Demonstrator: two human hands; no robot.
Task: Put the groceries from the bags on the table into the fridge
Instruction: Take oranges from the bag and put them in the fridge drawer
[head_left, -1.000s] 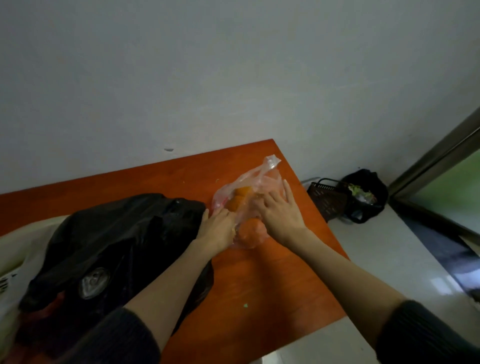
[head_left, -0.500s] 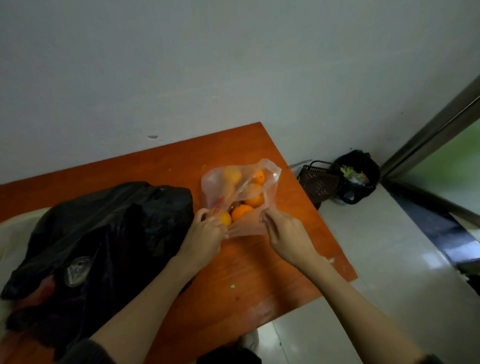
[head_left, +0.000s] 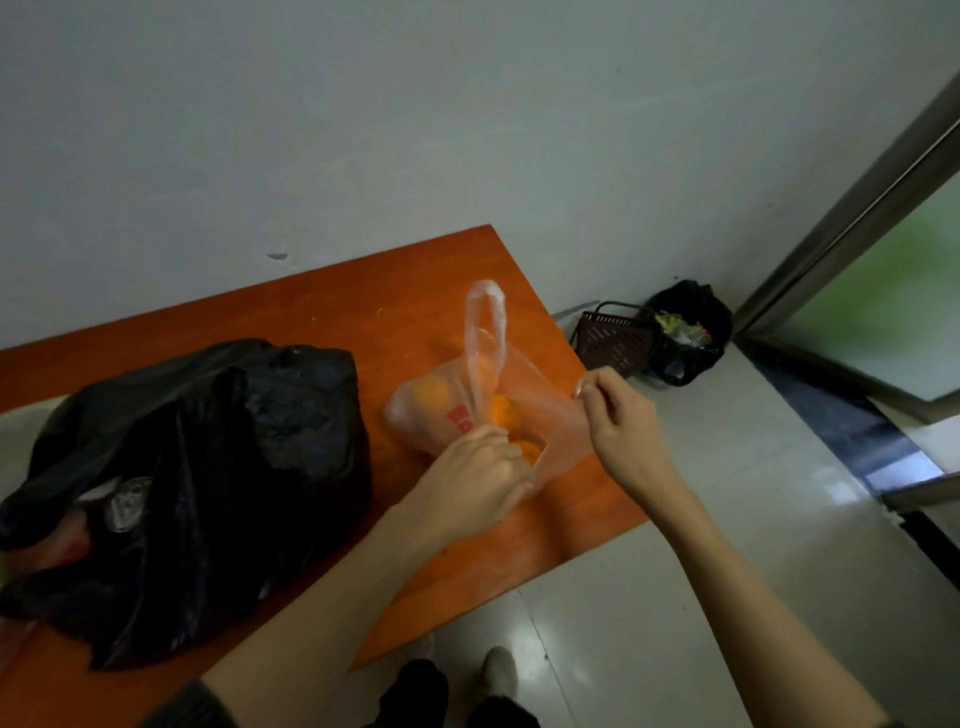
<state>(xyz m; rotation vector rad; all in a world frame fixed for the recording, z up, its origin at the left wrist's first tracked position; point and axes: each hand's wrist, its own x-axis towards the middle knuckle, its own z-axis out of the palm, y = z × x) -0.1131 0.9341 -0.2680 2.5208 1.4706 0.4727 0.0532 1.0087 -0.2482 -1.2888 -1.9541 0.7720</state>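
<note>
Moved: both hands have pulled the clear bag's (head_left: 524, 415) mouth wider since half a second ago, and a handle loop now stands up
Left hand (head_left: 475, 480): fingers pinched on the near rim of the clear bag
Right hand (head_left: 618, 421): thumb and fingers pinch the bag's right rim, off the table (head_left: 322, 306) edge
Oranges (head_left: 501, 410): inside the clear bag, on the table
Black bag (head_left: 208, 467): left of the clear bag
Bin (head_left: 685, 332): on the floor, right of the clear bag

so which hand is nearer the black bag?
Left. The left hand grips the clear bag of oranges just right of the black bag; the right hand pinches that bag's far edge, farther away.
</note>
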